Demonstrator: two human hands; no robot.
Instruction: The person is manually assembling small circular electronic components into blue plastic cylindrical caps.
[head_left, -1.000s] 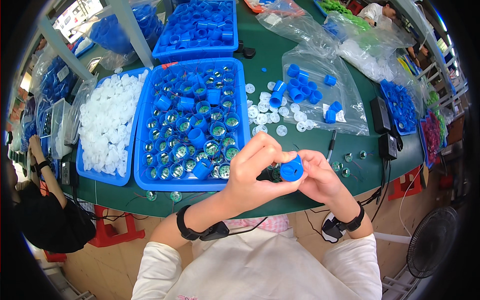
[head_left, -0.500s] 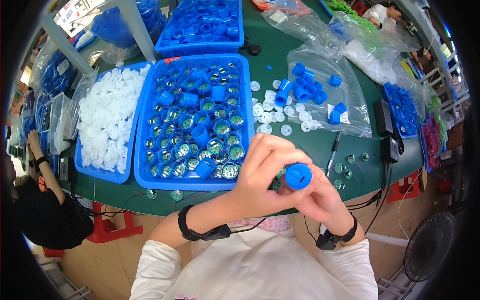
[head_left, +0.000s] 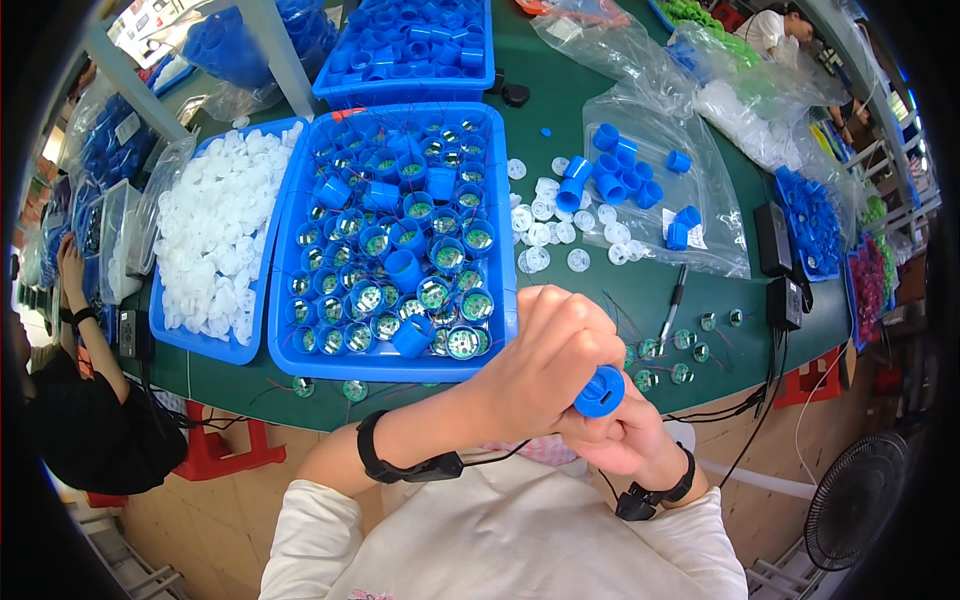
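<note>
A small blue plastic cup (head_left: 600,394) with a slot in its closed end sits between my two hands, close to my body at the table's front edge. My left hand (head_left: 550,358) is curled over the cup's upper left side. From below and the right, the bent fingers of my right hand (head_left: 622,432) press round it. Whatever is inside the cup is hidden. Just right of my hands, several round green circuit boards (head_left: 683,339) with thin wires lie on the table beside a black pen (head_left: 676,300).
A blue tray (head_left: 508,215) of cups with circuit boards stands left of my hands. Left of it is a tray of white discs (head_left: 218,240); behind, a bin of blue cups (head_left: 415,45). Loose clear discs (head_left: 545,210) and cups lie ahead. A co-worker's arm (head_left: 85,315) shows far left.
Both hands have moved slightly down with the cup. My left hand has turned further over it, and my right fingers have folded in beneath it.
</note>
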